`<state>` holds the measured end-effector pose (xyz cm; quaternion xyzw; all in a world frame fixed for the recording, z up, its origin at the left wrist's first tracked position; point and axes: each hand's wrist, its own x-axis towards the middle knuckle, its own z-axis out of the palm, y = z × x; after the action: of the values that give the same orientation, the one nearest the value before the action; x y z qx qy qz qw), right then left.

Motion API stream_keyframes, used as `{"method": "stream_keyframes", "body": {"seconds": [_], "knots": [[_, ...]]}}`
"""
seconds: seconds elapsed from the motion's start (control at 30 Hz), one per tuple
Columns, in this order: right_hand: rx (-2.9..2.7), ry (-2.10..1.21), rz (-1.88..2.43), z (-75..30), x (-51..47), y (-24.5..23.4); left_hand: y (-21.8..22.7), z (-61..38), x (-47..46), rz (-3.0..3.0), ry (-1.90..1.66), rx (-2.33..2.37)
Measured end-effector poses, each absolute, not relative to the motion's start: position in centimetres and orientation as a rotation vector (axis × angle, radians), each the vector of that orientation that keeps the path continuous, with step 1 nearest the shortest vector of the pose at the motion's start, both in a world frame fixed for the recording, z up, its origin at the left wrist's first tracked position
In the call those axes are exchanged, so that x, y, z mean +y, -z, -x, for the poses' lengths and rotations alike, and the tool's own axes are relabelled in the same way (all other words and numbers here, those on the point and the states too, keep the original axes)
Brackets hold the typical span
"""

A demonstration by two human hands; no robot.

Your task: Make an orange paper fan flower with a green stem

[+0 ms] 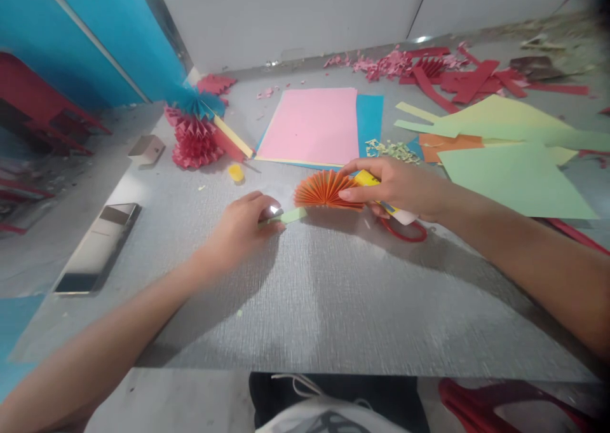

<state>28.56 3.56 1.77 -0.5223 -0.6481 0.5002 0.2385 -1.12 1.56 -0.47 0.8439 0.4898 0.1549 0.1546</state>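
Note:
An orange pleated paper fan [323, 191] lies on the grey table [333, 293] between my hands. My right hand [393, 186] presses its thumb and fingertips on the fan's right side and also holds a yellow and white glue stick [381, 198] in its palm. My left hand [243, 223] is curled, pinching a pale green paper strip [291, 215] that runs toward the fan's base. Red-handled scissors [405, 231] lie just under my right hand.
Pink paper on blue sheets [312, 124] lies behind the fan, green and orange sheets [505, 159] at right, red scraps [452, 77] at the back. Red and blue pleated rosettes [195, 131], a yellow cap [236, 173], a small box [147, 148] and a phone [98, 247] sit left.

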Motion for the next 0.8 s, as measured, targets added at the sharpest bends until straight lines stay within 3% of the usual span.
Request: {"method": "stream_keyframes", "body": {"seconds": [0.27,0.47,0.6,0.7,0.8], "knots": [[-1.855,-1.197,1.475,-28.3,3.4,-1.9,0.3,0.7,1.2,-2.530,-0.466,1.275],[-2.036,-0.579,1.432,-27.9,3.8,-0.7,0.4,0.4,0.5,-2.647,-0.519,1.086],[-2.009,-0.423,1.503,-28.1,3.9,-1.1,0.0,0.6,0.6,-2.628,-0.468,1.051],[-1.832,-0.549,1.473,-28.5,3.7,-2.3,0.0,1.0,1.0,-2.622,-0.448,1.112],[-1.570,-0.979,1.269,-28.3,3.0,-3.3,0.3,0.9,1.1,-2.548,-0.472,1.088]]}}
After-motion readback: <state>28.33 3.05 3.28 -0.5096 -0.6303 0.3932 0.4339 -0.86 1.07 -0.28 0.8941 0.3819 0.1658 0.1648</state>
